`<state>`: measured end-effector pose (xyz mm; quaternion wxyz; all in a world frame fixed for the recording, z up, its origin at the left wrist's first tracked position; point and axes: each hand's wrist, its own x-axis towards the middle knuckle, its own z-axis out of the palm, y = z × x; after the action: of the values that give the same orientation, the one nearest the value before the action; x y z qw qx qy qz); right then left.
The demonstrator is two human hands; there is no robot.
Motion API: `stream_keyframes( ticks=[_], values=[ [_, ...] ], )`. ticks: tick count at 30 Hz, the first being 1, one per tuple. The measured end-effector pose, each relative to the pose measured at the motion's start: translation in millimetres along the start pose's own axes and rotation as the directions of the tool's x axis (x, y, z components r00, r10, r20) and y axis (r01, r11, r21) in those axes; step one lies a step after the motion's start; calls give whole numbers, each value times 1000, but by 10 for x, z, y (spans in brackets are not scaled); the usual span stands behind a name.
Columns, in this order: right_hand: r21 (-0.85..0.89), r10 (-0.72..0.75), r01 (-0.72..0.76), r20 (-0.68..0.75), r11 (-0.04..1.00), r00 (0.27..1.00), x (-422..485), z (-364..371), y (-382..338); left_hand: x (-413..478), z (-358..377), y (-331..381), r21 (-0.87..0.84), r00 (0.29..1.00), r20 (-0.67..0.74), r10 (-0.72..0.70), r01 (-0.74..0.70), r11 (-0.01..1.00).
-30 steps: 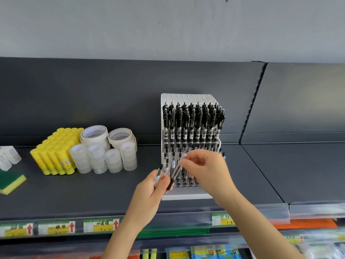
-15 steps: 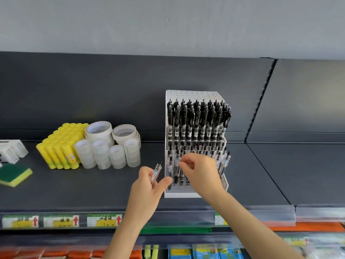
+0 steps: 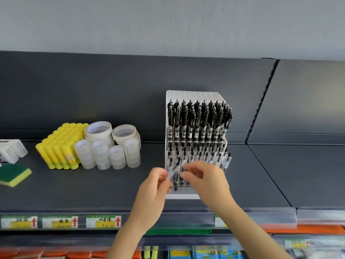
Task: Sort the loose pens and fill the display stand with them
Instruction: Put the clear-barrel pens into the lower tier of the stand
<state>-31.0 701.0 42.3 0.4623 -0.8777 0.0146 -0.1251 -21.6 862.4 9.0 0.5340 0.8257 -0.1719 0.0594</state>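
The left hand (image 3: 155, 186) is pinching a loose pen (image 3: 172, 173) by its clear barrel, just before the front row of the display stand (image 3: 186, 95). The right hand (image 3: 207, 182) is curling its fingers toward this pen, but blur is hiding any contact. I am judging the pen light, stiff and smooth, so a mid-barrel grip is looking safest.

Right hand (image 3: 207, 182) off stand (image 3: 196, 94), beside left hand's (image 3: 153, 191) pen (image 3: 173, 171).

Grey wall (image 3: 168, 25); dark shelf (image 3: 93, 189)
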Motion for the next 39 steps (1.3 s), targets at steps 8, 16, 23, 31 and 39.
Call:
stream_keyframes(
  ticks=[8,16,23,31,39],
  values=[
    [113,-25,26,-9,993,1000,-28,-264,-146,51,118,111,139,992,96,86,-99,985],
    [-143,-149,130,-134,981,980,87,-248,-158,48,38,3,571,980,98,175,-200,796],
    [-251,-126,115,-30,961,992,185,-63,-67,15,-6,-37,627,980,126,154,-199,753],
    [-271,-55,48,-16,961,998,226,59,25,-1,-23,-69,620,979,142,144,-201,758],
    [-249,-8,-1,-32,969,999,143,60,48,-13,0,-47,604,971,205,119,-221,766]
  ],
)
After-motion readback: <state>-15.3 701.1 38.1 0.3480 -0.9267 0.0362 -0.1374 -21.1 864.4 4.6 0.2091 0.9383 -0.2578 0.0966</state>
